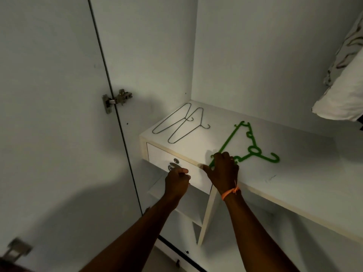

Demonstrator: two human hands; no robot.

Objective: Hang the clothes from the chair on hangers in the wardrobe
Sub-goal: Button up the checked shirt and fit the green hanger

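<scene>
Green plastic hanger (247, 146) lies flat on the wardrobe shelf (294, 163), long axis running far from our right hand (224, 171), whose grip closes on its near end; left hand (176, 180) curls at the drawer handle (172, 166).

Dim light falls on plain white panels. 1 door (49, 114) stands open on a metal hinge (116, 100); a drawer (176, 165) sits beneath a shelf (294, 173).

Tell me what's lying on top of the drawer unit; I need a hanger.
On the shelf top lie two metal wire hangers and one green plastic hanger. The right hand covers the green hanger's near end. The drawer's inside is not visible.
</scene>
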